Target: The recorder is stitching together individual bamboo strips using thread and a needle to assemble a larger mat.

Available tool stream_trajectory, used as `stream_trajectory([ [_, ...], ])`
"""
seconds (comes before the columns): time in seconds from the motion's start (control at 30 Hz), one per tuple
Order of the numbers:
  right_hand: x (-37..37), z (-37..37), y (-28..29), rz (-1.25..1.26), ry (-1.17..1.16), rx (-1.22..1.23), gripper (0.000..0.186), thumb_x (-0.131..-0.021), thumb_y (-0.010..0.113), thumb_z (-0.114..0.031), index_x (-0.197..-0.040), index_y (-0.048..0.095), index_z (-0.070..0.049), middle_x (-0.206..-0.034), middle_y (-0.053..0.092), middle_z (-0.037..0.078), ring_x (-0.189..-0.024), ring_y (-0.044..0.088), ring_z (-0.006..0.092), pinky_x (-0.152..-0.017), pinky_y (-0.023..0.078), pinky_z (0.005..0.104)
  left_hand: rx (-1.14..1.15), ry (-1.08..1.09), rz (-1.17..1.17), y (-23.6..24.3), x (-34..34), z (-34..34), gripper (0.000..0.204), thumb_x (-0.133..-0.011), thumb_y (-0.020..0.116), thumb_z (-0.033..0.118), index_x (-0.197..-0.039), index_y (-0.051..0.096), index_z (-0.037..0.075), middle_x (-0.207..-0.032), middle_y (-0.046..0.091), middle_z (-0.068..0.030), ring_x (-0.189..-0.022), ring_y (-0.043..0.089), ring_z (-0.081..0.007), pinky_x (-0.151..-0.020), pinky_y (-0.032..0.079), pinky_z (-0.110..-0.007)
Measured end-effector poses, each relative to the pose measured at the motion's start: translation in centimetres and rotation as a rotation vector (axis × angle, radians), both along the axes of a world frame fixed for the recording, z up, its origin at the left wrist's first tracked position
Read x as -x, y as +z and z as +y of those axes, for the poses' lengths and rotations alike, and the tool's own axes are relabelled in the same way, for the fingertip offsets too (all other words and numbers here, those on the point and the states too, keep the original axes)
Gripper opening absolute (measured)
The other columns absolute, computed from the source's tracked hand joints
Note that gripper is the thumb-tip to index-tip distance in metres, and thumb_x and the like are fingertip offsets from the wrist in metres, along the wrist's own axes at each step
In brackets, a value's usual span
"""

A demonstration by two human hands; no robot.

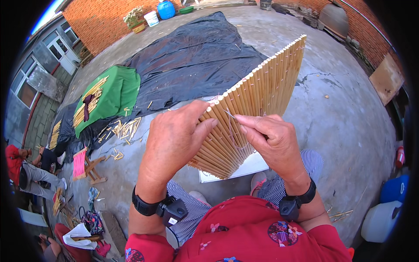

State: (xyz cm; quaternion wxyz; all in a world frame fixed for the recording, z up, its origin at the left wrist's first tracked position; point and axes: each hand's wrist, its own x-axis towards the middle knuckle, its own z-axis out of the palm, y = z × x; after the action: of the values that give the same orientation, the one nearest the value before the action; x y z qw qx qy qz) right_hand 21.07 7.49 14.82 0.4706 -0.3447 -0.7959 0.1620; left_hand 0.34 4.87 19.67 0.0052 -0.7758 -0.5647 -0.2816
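mat (pixel 275 83), edge in left hand (pixel 176 131), face beyond right hand (pixel 276 139) with needle (pixel 229 114)

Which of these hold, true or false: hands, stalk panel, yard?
1. The left hand grips the stalk panel at its edge. True.
2. The right hand holds a hammer. False: it pinches a thin needle-like tool.
3. Loose stalks lie on the green cloth. True.
4. The large sheet on the ground is white. False: it is black.
5. The small stool has a blue seat. False: it is pink.
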Motion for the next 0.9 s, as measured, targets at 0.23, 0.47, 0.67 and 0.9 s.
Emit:
stream_trajectory([
  [0.23,-0.9,-1.8,1.0,-0.084,-0.045,-0.065,0.021,-0.081,0.071,-0.008,-0.102,0.073,-0.007,-0.086,0.073,0.009,-0.072,0.069,0.0219,-0.066,0.049,0.0332,-0.039,0.013,0.063,0.1,-1.4,-1.5,0.019,-0.085,0.067,0.022,-0.093,0.06,0.006,-0.083,0.068,-0.0132,-0.07,0.066,-0.0347,-0.058,0.051,-0.043],
  [0.47,-4.0,-5.3,2.3,-0.198,-0.026,-0.088,0.025,-0.076,0.073,-0.002,-0.101,0.073,-0.004,-0.067,0.064,0.005,-0.057,0.061,0.0213,-0.057,0.045,0.0333,0.356,-0.227,0.097,2.7,-1.9,-5.4,0.051,-0.082,0.071,0.016,-0.124,0.051,-0.002,-0.107,0.066,-0.0226,-0.085,0.067,-0.0386,-0.068,0.055,-0.042],
  [0.67,-6.5,-6.2,1.7,-0.185,-0.081,-0.03,0.028,-0.073,0.075,0.0,-0.101,0.074,-0.004,-0.061,0.06,0.005,-0.054,0.059,0.0213,-0.055,0.045,0.0322,0.357,-0.452,-0.117,1.8,-3.0,-5.6,0.053,-0.081,0.066,0.012,-0.127,0.046,-0.006,-0.1,0.063,-0.022,-0.077,0.066,-0.038,-0.065,0.055,-0.043],
  [0.9,-8.4,-6.2,2.2,-0.185,-0.041,0.083,0.028,-0.071,0.075,0.002,-0.099,0.074,-0.004,-0.062,0.062,0.007,-0.056,0.062,0.02,-0.054,0.047,0.031,0.344,-0.511,0.0,2.3,-4.1,-5.6,0.057,-0.08,0.064,0.01,-0.128,0.043,-0.011,-0.085,0.061,-0.0169,-0.067,0.064,-0.0333,-0.053,0.053,-0.042],
])
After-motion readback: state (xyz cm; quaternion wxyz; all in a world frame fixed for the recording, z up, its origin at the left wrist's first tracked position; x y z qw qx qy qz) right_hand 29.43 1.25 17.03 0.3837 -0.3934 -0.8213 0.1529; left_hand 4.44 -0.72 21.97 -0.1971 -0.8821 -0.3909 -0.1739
